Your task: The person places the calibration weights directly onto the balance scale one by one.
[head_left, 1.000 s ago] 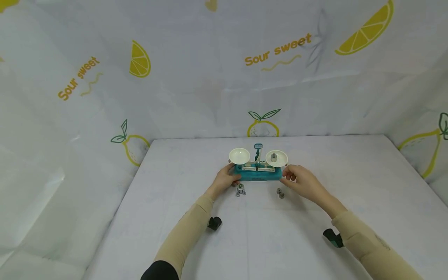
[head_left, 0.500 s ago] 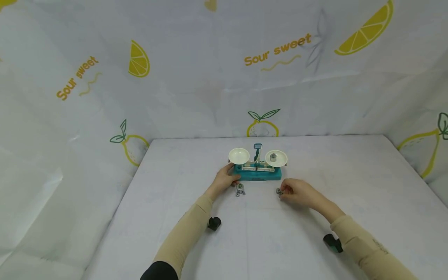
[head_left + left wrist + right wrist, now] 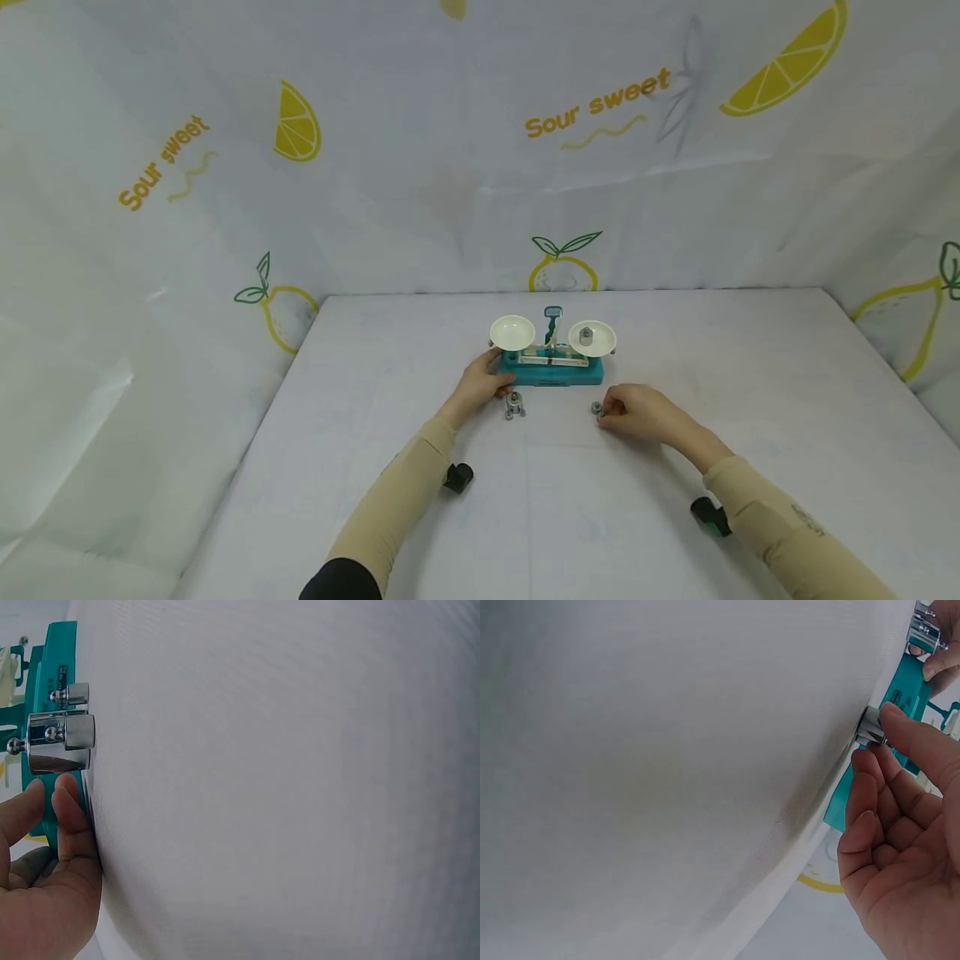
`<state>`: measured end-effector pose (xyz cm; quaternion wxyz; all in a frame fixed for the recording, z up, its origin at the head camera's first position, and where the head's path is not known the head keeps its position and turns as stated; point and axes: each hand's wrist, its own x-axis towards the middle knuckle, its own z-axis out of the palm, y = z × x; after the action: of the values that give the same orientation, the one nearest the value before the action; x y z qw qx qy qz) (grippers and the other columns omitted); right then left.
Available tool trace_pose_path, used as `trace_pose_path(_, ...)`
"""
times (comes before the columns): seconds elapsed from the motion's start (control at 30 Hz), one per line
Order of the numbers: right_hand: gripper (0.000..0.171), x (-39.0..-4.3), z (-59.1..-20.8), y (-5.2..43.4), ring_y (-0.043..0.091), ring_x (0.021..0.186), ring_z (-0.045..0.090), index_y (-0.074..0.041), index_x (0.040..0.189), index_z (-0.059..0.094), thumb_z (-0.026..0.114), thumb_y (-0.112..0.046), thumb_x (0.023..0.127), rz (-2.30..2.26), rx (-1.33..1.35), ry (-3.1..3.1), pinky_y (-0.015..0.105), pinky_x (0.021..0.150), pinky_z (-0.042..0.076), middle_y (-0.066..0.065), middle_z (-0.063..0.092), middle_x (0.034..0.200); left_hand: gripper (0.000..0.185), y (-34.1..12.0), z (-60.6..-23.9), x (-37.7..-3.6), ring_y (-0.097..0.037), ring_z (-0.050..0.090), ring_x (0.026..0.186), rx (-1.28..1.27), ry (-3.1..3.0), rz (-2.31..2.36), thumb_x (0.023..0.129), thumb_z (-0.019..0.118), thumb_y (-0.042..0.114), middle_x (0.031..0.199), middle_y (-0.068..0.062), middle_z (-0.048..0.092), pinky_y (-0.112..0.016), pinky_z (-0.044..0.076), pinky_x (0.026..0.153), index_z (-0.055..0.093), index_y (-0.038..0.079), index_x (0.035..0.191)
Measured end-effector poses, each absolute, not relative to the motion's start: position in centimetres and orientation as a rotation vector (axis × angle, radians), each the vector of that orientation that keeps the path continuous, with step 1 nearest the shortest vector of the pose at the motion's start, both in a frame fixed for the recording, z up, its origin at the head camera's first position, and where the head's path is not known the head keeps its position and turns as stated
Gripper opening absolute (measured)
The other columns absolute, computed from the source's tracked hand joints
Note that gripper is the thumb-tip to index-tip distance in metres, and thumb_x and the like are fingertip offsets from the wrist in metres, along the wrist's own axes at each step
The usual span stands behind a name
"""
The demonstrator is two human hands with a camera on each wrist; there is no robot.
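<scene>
A teal balance scale [image 3: 555,374] with two white pans stands at the back middle of the table. My left hand [image 3: 476,388] grips the left end of its base between thumb and fingers. Right of the scale's front, my right hand [image 3: 640,412] pinches a small metal weight [image 3: 871,727] low at the tabletop with thumb and fingertips; whether it is lifted, I cannot tell. Another small weight [image 3: 597,408] shows just beyond those fingertips. One metal weight [image 3: 586,336] sits on the right pan; the left pan [image 3: 513,332] holds nothing visible.
By the left hand, in front of the base, stands a group of knobbed chrome weights [image 3: 58,742], one larger and two smaller. Black wrist cameras [image 3: 458,477] sit under both forearms. A white lemon-print sheet [image 3: 420,167] hangs behind the table [image 3: 570,517].
My right hand has come away from the scale's right end, moved toward me to the small weights and pinched one. The left hand has stayed on the base.
</scene>
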<state>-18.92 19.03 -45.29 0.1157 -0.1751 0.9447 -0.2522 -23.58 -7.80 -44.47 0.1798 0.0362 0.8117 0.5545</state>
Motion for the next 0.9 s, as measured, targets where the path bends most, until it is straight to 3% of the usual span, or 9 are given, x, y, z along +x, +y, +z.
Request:
trace_pose_path(0.23,0.009,-18.8,-44.9,19.0,0.009,0.068,0.053,-0.007,0.086,0.066,0.068,-0.015,0.082,-0.732,-0.486,2.760,0.024,0.061,0.047,-0.001,0.064,0.076,0.064,-7.9,-44.9,-23.9,-0.011,0.057,0.068,0.109,2.288,1.562,0.091,0.058,0.007,0.109,-0.023,0.058,-0.022,0.052,0.067,0.026,0.001,0.146)
trace_pose_path(0.47,0.012,-18.5,-43.5,19.3,0.013,0.076,0.061,-0.005,0.092,0.066,0.065,-0.012,0.083,-0.741,-0.493,2.796,0.031,0.068,0.053,0.003,0.068,0.084,0.066,-8.0,-47.4,-25.4,-0.010,0.057,0.065,0.103,2.292,1.571,0.090,0.060,0.011,0.099,-0.019,0.062,-0.021,0.051,0.063,0.026,0.004,0.146)
trace_pose_path(0.9,0.019,-19.3,-40.3,20.1,0.017,0.079,0.063,-0.002,0.101,0.065,0.064,-0.013,0.087,-0.869,-0.555,2.938,0.032,0.067,0.054,0.007,0.069,0.087,0.068,-8.0,-48.5,-25.9,-0.007,0.057,0.063,0.103,2.295,1.589,0.089,0.062,0.012,0.098,-0.016,0.062,-0.017,0.050,0.060,0.026,0.007,0.147)
